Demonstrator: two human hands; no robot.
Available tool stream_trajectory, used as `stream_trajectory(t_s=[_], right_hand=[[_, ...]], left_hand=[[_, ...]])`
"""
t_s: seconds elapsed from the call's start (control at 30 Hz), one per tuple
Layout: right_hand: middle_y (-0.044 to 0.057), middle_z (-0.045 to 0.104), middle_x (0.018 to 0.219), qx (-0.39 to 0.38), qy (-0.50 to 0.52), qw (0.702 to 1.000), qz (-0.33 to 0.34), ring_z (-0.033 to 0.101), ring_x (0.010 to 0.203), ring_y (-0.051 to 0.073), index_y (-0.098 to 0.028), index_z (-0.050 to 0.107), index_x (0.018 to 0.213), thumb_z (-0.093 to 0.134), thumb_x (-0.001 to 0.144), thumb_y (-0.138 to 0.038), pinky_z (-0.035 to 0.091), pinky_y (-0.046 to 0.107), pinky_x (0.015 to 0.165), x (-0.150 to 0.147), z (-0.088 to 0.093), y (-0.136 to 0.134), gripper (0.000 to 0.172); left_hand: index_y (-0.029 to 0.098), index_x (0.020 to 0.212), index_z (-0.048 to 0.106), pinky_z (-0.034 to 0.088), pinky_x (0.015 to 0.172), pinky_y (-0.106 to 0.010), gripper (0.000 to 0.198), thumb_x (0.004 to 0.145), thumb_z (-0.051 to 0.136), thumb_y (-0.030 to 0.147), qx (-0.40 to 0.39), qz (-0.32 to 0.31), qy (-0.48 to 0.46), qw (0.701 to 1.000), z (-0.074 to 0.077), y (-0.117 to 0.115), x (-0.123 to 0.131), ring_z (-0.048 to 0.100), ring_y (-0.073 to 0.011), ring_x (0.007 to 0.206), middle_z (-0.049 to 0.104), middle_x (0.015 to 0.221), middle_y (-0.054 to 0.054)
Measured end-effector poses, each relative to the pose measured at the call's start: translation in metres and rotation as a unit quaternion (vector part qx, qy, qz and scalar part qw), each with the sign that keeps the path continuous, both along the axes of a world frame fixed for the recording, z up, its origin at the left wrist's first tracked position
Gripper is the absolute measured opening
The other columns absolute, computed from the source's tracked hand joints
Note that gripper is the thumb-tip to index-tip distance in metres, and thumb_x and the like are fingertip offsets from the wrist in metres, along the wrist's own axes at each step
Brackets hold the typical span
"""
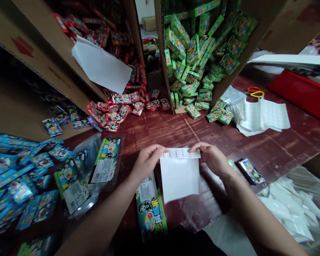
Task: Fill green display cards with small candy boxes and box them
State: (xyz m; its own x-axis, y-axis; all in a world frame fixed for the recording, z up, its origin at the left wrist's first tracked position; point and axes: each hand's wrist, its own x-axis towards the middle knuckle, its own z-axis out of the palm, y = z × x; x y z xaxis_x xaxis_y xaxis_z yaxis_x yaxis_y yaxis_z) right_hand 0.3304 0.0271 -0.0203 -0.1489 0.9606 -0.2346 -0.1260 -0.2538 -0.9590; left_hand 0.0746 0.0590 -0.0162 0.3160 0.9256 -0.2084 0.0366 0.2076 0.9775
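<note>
Centre foreground, above a dark wooden table (160, 131): the left hand (146, 161) and the right hand (214, 159) hold a white sheet (179, 179) between them. Each hand is closed in a pinch on one upper corner, thumb and fingers pressed against the paper. The sheet hangs upright and roughly square to the camera, and its lower edge is near the tabletop. A strip of round printed labels (180, 153) runs along its top edge, between the two hands.

Directly below the sheet and the left forearm, a green packet (151, 213) lies flat on the table. Left of the left hand lie clear bags with green header cards (106, 160), and beyond them, at the left margin, a heap of blue packets (16, 177).

Upper left: a tipped cardboard box (42, 57) spills red packets (117, 110) onto the table. Upper centre: a second cardboard box (242, 46) spills small green packets (191, 71).

Right of that box lie a loose pile of white sheets (261, 117) and, just behind it, scissors (254, 91) with red and yellow handles. A small dark packet (250, 171) lies just beside the right wrist, apart from it. Lower right: a mass of clear plastic bags (290, 206)
</note>
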Motion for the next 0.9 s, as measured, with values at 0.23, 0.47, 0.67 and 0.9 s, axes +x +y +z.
stream_trajectory(t_s=[0.23, 0.47, 0.67, 0.9], right_hand=[[0.000, 0.068, 0.093, 0.076, -0.092, 0.992, -0.038, 0.061, 0.078, 0.016, -0.026, 0.064, 0.113, 0.079, 0.078, -0.045, 0.049, 0.028, 0.067, -0.007, -0.005, 0.011, 0.043], [0.000, 0.066, 0.074, 0.041, -0.088, 0.995, -0.038, 0.055, 0.063, 0.013, -0.019, 0.068, 0.080, 0.079, 0.077, -0.052, 0.041, 0.025, 0.055, -0.007, -0.015, 0.012, 0.034], [-0.001, 0.064, 0.075, 0.036, -0.073, 0.996, -0.047, 0.054, 0.064, 0.013, -0.020, 0.069, 0.088, 0.077, 0.080, -0.051, 0.041, 0.025, 0.057, -0.011, -0.021, 0.013, 0.033], [0.001, 0.068, 0.090, 0.066, -0.075, 0.994, -0.050, 0.059, 0.078, 0.016, -0.022, 0.070, 0.094, 0.079, 0.079, -0.047, 0.045, 0.026, 0.067, -0.007, -0.022, 0.013, 0.031]], left_hand=[[0.019, 0.112, 0.062, 0.052, 0.070, -0.025, 0.042, 0.078, 0.080, 0.036, 0.047, 0.024, 0.012, 0.999, -0.009, 0.010, 0.018, 0.068, -0.0151, 0.075, 0.073, 0.086, -0.002], [0.015, 0.079, 0.071, 0.045, 0.060, -0.024, 0.041, 0.083, 0.070, 0.055, 0.037, -0.021, 0.103, 0.994, -0.008, 0.026, 0.004, 0.060, -0.0148, 0.066, 0.069, 0.073, -0.002], [0.017, 0.092, 0.072, 0.045, 0.064, -0.023, 0.038, 0.080, 0.075, 0.052, 0.011, -0.066, 0.068, 0.995, -0.008, 0.040, 0.008, 0.059, -0.0134, 0.068, 0.070, 0.080, 0.000], [0.017, 0.087, 0.068, 0.039, 0.060, -0.021, 0.025, 0.082, 0.075, 0.040, 0.058, -0.084, 0.097, 0.990, -0.005, 0.038, 0.019, 0.053, -0.0110, 0.065, 0.063, 0.076, 0.002]])
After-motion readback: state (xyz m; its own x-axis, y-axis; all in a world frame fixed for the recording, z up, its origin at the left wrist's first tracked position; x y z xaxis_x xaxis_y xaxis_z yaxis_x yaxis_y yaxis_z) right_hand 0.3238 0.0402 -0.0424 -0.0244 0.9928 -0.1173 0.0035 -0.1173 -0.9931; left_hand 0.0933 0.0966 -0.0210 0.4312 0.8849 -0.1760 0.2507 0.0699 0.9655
